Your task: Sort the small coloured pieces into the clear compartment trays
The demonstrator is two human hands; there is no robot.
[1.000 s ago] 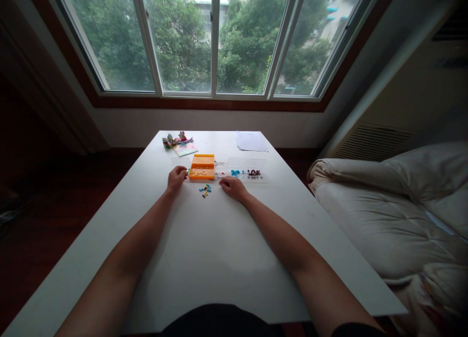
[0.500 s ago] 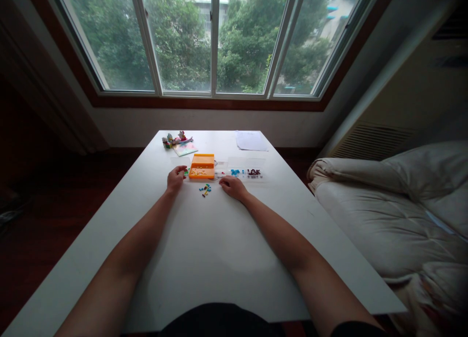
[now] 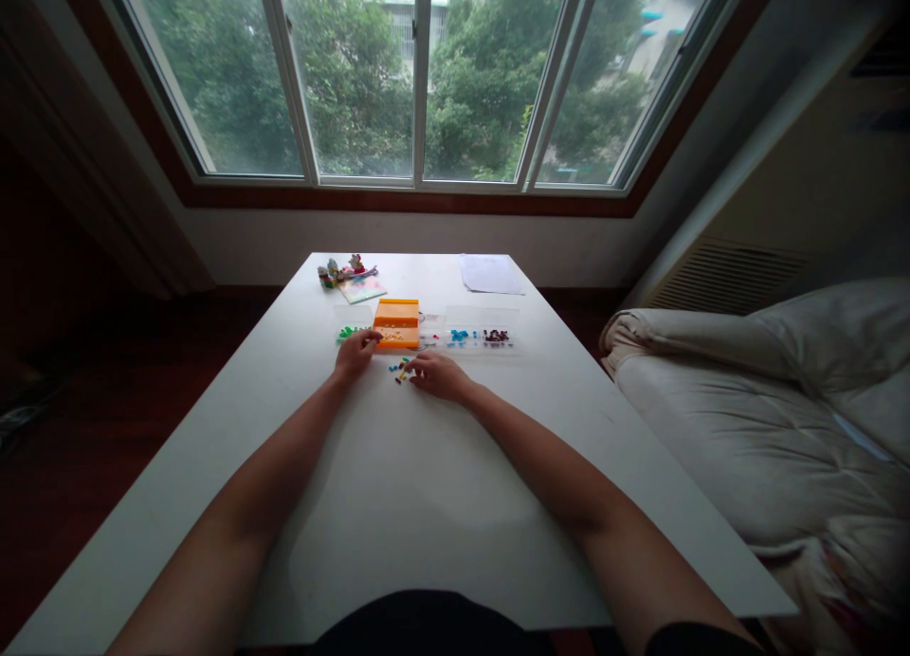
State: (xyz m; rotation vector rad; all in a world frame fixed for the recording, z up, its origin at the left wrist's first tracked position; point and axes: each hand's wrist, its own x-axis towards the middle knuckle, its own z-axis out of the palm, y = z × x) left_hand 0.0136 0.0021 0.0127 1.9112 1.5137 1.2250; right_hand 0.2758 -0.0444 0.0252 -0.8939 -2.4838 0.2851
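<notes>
**Small Pieces [image 3: 402, 374] Lying in a Loose Pile on a White Table [image 3: 427, 504]**

The pieces, in blue, yellow and dark tones, are sitting on the bare tabletop just in front of an open orange box [image 3: 396, 310]. The right hand [image 3: 441, 377] is hovering or resting at the pile's right edge, fingers curving and slightly parted — whether they are pinching a piece, one cannot tell. The left hand [image 3: 355, 355] is bending its fingers over the box's front left corner, thumb and fingertips close together; too small to make out is anything they may be gripping. Pale yellow pieces are filling the near half of the box, while its other half is lying open toward the window [image 3: 419, 87].

Beside the box, on the left, green pieces [image 3: 346, 333] are showing in a clear case [image 3: 351, 315]. On the right, a longer clear case [image 3: 483, 317] is holding blue pieces [image 3: 459, 337] and dark brown pieces [image 3: 496, 337] in separate groups.

Farther back, small figures [image 3: 346, 270] are standing by a pastel card [image 3: 363, 290] at the table's far left, and white papers [image 3: 492, 274] are lying at the far right. Trees [image 3: 483, 78] are filling the panes beyond — a pale couch [image 3: 754, 419] is flanking the table's right side.
</notes>
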